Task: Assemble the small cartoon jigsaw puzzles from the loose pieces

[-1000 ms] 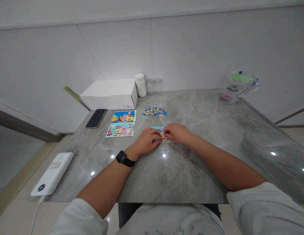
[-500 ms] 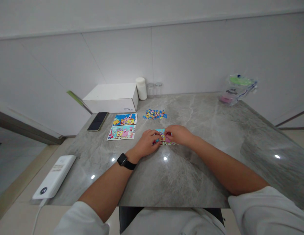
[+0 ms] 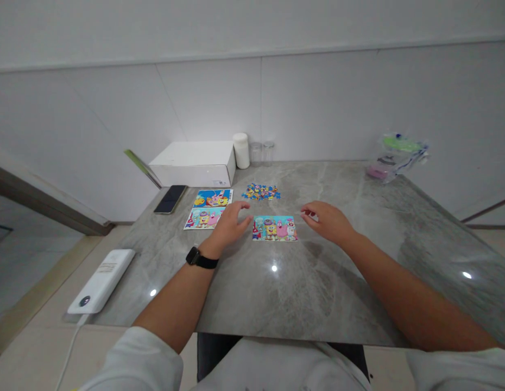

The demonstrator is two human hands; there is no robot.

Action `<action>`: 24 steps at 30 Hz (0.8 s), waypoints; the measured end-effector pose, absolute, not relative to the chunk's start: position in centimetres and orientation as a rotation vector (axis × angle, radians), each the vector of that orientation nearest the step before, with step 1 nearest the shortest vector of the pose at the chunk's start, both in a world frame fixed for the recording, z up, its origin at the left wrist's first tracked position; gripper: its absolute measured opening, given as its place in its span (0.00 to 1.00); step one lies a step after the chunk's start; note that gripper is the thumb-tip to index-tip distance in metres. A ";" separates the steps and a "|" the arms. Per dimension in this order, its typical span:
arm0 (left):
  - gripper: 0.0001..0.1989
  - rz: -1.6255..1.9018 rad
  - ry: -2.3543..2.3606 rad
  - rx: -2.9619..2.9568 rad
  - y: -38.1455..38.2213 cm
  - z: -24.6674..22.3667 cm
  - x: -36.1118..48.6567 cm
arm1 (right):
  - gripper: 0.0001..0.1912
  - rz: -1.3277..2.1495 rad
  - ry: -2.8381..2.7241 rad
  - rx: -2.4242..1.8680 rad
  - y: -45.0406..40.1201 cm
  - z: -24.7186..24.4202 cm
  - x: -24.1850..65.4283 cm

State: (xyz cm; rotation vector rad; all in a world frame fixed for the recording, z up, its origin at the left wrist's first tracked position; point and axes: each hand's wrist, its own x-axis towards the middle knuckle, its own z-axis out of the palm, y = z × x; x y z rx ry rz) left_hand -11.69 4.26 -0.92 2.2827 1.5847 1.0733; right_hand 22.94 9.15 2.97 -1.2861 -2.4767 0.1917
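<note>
A cartoon jigsaw puzzle [image 3: 275, 228] lies flat on the grey marbled table, its picture whole and uncovered between my hands. My left hand [image 3: 232, 224] is just off its left edge, thumb and fingers apart with nothing in them. It partly covers the right side of a matching picture card [image 3: 202, 218]. To the right of the puzzle, my right hand [image 3: 328, 220] hovers with loosely bent, parted fingers and holds nothing. Behind the puzzle sits a pile of loose jigsaw pieces [image 3: 260, 191], mostly blue and yellow. A second picture card [image 3: 213, 198] lies above the first.
A phone [image 3: 170, 199] lies left of the cards, near a white box [image 3: 191, 165]. A white bottle [image 3: 241, 151] and two clear jars [image 3: 262, 154] stand along the wall. A plastic bag [image 3: 395, 157] is at back right; a cabled white power bank [image 3: 101, 281] lies at front left.
Both hands have come off the puzzle and moved apart, left hand leftward and right hand rightward, leaving the picture in full view. The camera view has shifted slightly.
</note>
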 end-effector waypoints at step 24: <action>0.31 0.560 1.393 2.348 4.2 -0.8 -12.9 | 0.25 0.171 -2.645 -0.986 8.8 -3.9 23.1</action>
